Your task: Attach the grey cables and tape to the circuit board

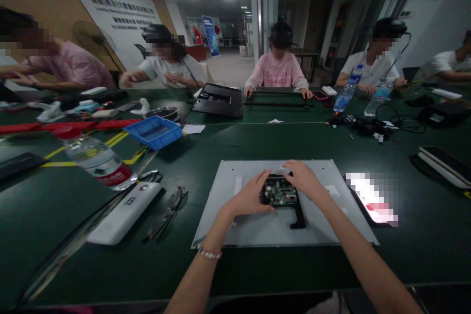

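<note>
A light grey flat panel [217,223] lies in front of me, with a green circuit board [283,195] in a black frame [300,216] on its middle. My left hand [248,195] rests at the board's left side, fingers stretched along the upper edge and the thumb apart below. At the board's top edge, my right hand [304,180] has its thumb and fingers bent round a small whitish tab [283,169]. My fingers partly hide the board's upper corners. Whitish strips [238,185] show on the panel.
Left of the panel are glasses [167,216], a white power bank [125,213], a water bottle [99,162] and a blue tray [154,132]. A lit phone [371,198] lies close by its right edge. Several people sit across the green table [257,142].
</note>
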The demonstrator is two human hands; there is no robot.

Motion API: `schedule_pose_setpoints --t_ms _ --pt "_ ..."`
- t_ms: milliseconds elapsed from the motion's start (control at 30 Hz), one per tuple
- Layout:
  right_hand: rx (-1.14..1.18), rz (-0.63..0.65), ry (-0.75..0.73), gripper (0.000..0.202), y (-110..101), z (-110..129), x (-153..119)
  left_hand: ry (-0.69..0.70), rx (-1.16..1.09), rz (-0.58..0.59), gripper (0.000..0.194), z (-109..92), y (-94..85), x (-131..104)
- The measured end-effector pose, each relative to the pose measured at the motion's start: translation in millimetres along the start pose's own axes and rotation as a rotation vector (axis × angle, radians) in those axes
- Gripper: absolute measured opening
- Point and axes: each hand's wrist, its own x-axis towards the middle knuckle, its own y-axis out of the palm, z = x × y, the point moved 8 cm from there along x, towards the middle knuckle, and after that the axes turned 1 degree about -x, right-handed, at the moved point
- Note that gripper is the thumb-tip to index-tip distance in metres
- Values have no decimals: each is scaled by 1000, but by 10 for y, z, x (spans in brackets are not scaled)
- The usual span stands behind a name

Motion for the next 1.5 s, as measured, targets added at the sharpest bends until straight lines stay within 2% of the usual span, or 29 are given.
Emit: schedule_pose_setpoints --t_ms 167,433,567,800,1000,1200,1500 --pt "-186 74 75 18 179 -17 144 -18 -29 -19 106 3 -7 3" --pt "-244 38 114 24 251 -36 135 -18 -9 -15 106 8 -19 -9" --pt "-247 25 117 27 208 -74 115 -16 -13 -16 106 9 -14 -1" --pt "-238 -105 140 28 -83 -245 8 -18 -12 -18 107 12 -8 0" --pt "-266 65 198 25 80 -405 -38 -2 -35 -25 109 34 11 7" --pt "-240 61 118 24 73 -314 -34 -8 -46 -15 111 40 22 6" --pt "-231 48 157 25 66 -323 -43 -17 -55 -2 111 55 40 5"
